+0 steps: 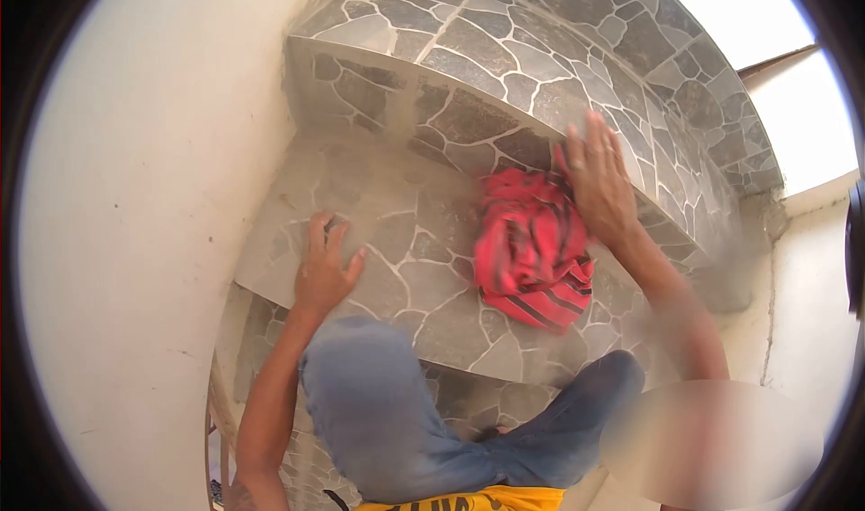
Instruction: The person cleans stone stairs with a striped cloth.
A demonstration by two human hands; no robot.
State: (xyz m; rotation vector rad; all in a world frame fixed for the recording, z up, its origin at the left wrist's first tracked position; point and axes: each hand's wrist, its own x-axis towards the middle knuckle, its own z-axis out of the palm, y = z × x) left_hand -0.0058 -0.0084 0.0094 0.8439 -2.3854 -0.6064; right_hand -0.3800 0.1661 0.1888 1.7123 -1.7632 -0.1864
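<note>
A crumpled red cloth (532, 241) with dark stripes lies on the stone-patterned step (441, 331), partly blurred. My right hand (602, 187) is just to the right of the cloth, by the edge of the higher step. Its fingers are stretched out and a little blurred, and a corner of the red cloth shows beside them. On the left part of the same step, my left hand (326, 272) rests with fingers and thumb apart, away from the cloth. A small dark patch shows between its fingertips.
The upper step (532, 65) rises beyond the cloth, its front edge curving across the view. A pale wall (153, 196) borders the left side, and another white wall (815, 286) stands at the right. My jeans-covered knees (369, 385) are close to the step's near edge.
</note>
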